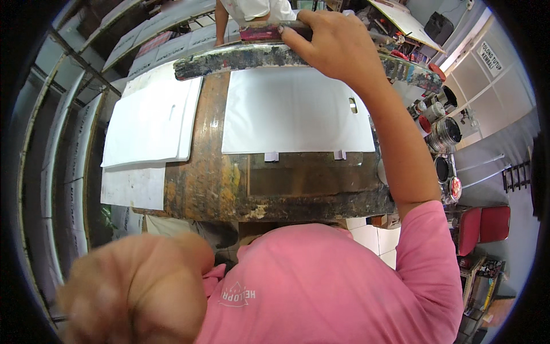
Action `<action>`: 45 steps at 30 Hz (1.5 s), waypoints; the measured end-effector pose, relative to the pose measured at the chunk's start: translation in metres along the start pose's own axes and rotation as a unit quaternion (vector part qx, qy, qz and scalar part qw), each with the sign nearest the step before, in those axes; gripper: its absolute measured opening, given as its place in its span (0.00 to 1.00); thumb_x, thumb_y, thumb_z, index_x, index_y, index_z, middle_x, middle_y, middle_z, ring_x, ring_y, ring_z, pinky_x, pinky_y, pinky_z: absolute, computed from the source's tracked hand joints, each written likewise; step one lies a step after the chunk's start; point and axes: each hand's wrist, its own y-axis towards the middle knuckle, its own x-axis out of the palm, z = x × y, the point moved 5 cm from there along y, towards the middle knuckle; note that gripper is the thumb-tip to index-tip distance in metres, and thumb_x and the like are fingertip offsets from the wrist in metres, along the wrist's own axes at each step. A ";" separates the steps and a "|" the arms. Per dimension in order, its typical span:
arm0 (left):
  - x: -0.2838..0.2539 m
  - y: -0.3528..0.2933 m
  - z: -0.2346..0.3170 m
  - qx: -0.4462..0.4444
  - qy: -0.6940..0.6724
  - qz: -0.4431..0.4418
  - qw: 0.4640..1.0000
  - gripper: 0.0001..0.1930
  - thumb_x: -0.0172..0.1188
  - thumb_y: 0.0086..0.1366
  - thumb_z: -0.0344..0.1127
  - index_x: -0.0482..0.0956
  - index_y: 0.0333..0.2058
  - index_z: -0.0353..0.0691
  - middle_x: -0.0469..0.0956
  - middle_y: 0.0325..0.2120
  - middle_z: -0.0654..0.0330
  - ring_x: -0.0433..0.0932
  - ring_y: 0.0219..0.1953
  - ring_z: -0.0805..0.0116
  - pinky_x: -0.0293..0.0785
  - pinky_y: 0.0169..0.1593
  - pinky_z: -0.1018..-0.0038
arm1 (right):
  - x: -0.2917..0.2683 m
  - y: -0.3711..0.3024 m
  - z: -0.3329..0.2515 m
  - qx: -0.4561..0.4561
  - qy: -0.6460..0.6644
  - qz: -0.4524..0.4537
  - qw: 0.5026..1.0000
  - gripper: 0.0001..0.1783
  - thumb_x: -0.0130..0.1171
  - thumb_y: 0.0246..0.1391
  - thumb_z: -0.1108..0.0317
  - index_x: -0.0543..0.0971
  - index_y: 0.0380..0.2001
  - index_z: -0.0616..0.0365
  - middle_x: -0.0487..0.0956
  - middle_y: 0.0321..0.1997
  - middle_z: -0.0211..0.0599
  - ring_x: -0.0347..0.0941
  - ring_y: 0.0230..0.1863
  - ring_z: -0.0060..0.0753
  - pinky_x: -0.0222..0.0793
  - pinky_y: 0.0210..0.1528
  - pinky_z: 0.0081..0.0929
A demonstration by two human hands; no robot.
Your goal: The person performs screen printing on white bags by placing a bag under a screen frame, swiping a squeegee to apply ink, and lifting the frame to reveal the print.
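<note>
My right hand [338,46] reaches to the far side of the table and is closed round a paint-stained wooden bar [260,32] with a dark pink end. Just in front of that bar lies the long, paint-caked edge of a wooden frame [229,60], slanting over the far end of a white sheet [292,114]. The sheet is flat on the table, with a cut-out handle slot near its right edge and two small pale tabs [271,156] along its near edge. Close to the camera at lower left, my left hand [137,286] is smeared by motion, its fingers unclear.
A stack of white sheets [149,120] sits on the left of the worn wooden table [200,189]. Racks [74,155] with more sheets fill the left side. Paint cans [446,132] line the right edge, near a red chair [484,226]. Another person [258,8] stands beyond the table.
</note>
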 end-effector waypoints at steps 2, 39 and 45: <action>-0.024 -0.052 -0.013 -0.156 0.044 -0.015 0.987 0.22 0.50 0.77 0.53 0.78 0.43 0.36 0.76 0.36 0.59 0.74 0.39 0.64 0.71 0.42 0.67 | -0.002 -0.003 0.003 0.006 -0.004 0.005 1.000 0.29 0.58 0.60 0.43 0.86 0.40 0.63 0.85 0.31 0.54 0.82 0.37 0.57 0.73 0.47 0.51; -0.144 -0.416 -0.029 -0.882 -0.208 0.083 0.414 0.54 0.35 0.67 0.82 0.60 0.61 0.25 0.73 0.58 0.41 0.73 0.65 0.40 0.64 0.72 0.41 | 0.244 -0.164 0.025 0.027 0.090 -0.257 0.962 0.21 0.73 0.50 0.55 0.79 0.43 0.52 0.77 0.41 0.37 0.76 0.46 0.46 0.78 0.42 0.43; -0.130 -0.398 -0.044 -0.879 -0.224 0.065 0.415 0.61 0.39 0.61 0.86 0.62 0.65 0.24 0.72 0.62 0.35 0.72 0.66 0.40 0.63 0.72 0.41 | 0.348 -0.076 0.114 0.021 0.026 -0.229 0.973 0.20 0.65 0.59 0.47 0.80 0.43 0.50 0.79 0.41 0.37 0.78 0.45 0.47 0.80 0.40 0.46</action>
